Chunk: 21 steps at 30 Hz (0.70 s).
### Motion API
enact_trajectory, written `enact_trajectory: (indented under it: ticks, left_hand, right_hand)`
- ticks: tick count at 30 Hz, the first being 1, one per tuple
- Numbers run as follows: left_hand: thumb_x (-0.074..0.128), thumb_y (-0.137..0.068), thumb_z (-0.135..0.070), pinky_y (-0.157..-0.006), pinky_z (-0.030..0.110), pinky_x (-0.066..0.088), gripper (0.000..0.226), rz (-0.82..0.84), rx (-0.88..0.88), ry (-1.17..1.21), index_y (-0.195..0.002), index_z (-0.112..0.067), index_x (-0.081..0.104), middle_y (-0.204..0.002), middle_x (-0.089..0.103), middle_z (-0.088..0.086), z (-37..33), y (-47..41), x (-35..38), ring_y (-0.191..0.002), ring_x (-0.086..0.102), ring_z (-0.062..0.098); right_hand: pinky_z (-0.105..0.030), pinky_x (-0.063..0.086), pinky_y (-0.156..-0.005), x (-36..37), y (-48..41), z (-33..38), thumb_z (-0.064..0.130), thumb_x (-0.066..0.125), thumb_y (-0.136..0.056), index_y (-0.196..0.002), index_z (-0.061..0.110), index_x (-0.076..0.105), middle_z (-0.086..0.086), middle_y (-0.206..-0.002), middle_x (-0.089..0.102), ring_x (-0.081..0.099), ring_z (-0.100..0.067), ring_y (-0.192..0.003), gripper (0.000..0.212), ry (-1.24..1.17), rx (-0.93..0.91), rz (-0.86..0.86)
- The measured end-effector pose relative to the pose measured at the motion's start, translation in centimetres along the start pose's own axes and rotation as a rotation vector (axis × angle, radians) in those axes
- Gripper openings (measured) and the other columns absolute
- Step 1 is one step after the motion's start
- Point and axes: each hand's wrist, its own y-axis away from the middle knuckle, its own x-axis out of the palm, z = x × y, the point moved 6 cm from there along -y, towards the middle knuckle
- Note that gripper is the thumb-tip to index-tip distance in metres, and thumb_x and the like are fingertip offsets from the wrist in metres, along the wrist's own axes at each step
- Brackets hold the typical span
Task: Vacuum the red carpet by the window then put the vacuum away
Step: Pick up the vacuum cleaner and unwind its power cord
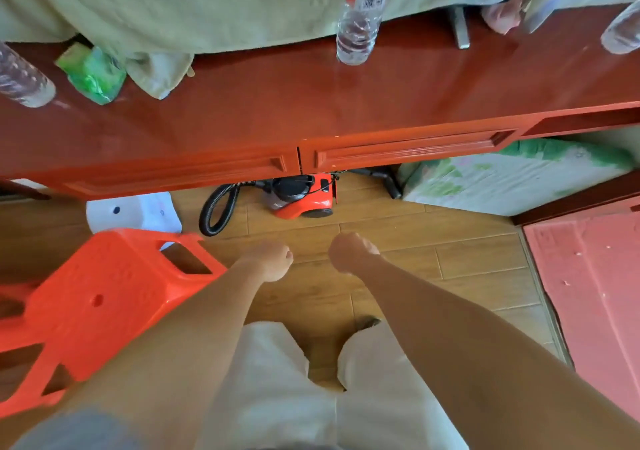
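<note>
Home bedroom — red desk (311, 103), curtain (173, 6)

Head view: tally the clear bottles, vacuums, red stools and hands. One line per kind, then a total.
Clear bottles: 3 (left bottle, middle bottle, right bottle)
Vacuum: 1
Red stool: 1
Hands: 2 (left hand, right hand)
Total: 7

floor (398, 266): vacuum (301, 198), red carpet (588, 276) | desk (311, 103): bottles (356, 30), green packet (91, 75), cloth (173, 9)
</note>
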Motion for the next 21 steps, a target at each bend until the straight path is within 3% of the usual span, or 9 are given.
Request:
enact_trajectory:
  ticks: [2, 9, 15, 18, 21]
  left_hand:
    - [0.03, -0.106, -0.033, -0.078, 0.036, 0.047, 0.036, -0.012, -0.002, -0.045, -0.099, -0.015, 0.06, -0.098, 0.062, 0.003, 0.5, -3.7, 1.2, -0.089, 0.059, 0.02]
    - [0.029, -0.106, -0.037, -0.073, 0.036, 0.046, 0.041, -0.078, 0.016, -0.179, -0.093, -0.014, 0.059, -0.097, 0.063, 0.007, 2.4, -17.5, 7.8, -0.088, 0.06, 0.023]
    - [0.027, -0.108, -0.03, -0.085, 0.037, 0.043, 0.04, -0.066, -0.04, -0.066, -0.125, -0.01, 0.057, -0.124, 0.061, 0.011, 5.0, -27.7, 11.2, -0.109, 0.058, 0.029]
    - [0.03, -0.106, -0.028, -0.085, 0.037, 0.043, 0.038, -0.09, -0.023, -0.049, -0.12, -0.009, 0.059, -0.121, 0.062, 0.012, 6.6, -31.6, 13.0, -0.103, 0.057, 0.029]
    - [0.032, -0.105, -0.026, -0.085, 0.038, 0.046, 0.036, -0.055, -0.048, -0.043, -0.113, -0.009, 0.062, -0.115, 0.064, 0.011, 9.1, -34.4, 15.7, -0.099, 0.061, 0.028]
  right_hand:
    - [-0.036, 0.047, -0.07, 1.2, -3.8, -0.8, 0.003, 0.047, -0.093, -0.115, 0.005, 0.064, -0.009, -0.101, 0.061, 0.061, -0.029, -0.093, 0.028, 0.007, -0.006, -0.023]
    - [-0.034, 0.047, -0.069, 8.4, -17.2, -6.8, 0.006, 0.05, -0.09, -0.111, 0.01, 0.069, -0.006, -0.112, 0.065, 0.065, -0.027, -0.102, 0.029, 0.055, 0.009, -0.036]
    - [-0.037, 0.051, -0.073, 11.7, -28.7, -11.1, 0.008, 0.045, -0.095, -0.116, 0.013, 0.068, -0.006, -0.113, 0.065, 0.064, -0.028, -0.102, 0.032, 0.111, 0.068, -0.094]
    - [-0.035, 0.047, -0.068, 11.3, -32.9, -10.9, 0.008, 0.044, -0.097, -0.111, 0.012, 0.068, -0.004, -0.099, 0.061, 0.057, -0.025, -0.086, 0.027, 0.118, 0.063, -0.17]
    - [-0.036, 0.045, -0.068, 10.5, -36.9, -9.6, 0.008, 0.041, -0.097, -0.112, 0.01, 0.068, -0.007, -0.101, 0.063, 0.06, -0.027, -0.091, 0.031, 0.126, 0.019, -0.268]
